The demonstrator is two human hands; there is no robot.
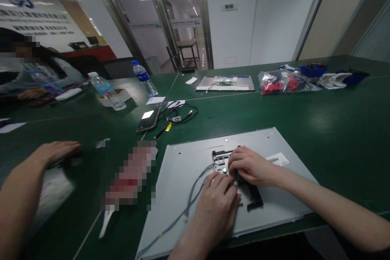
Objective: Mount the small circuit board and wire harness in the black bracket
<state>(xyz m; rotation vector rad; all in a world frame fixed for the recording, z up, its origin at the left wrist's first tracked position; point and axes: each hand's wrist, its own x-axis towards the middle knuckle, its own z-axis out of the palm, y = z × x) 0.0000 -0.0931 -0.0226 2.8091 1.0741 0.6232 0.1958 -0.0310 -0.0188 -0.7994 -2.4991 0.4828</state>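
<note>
A grey metal panel (183, 170) lies flat at the near edge of the green table. A black bracket (254, 201) with a small board sits in the panel's middle. A grey cable (195, 189) runs from it toward the near left corner. My left hand (215, 207) lies on the panel, fingers together and curled at the bracket's left side, by the cable's end; what they pinch is hidden. My right hand (251, 166) comes in from the right with its fingers bent down over the bracket's top.
Another person's bare arm (27, 183) rests on the table at the left. Beyond lie a phone (148, 119), a black coiled lead (179, 115), two water bottles (106, 91), a second panel (225, 83), a plastic bag of red parts (284, 82) and a seated person (33, 73).
</note>
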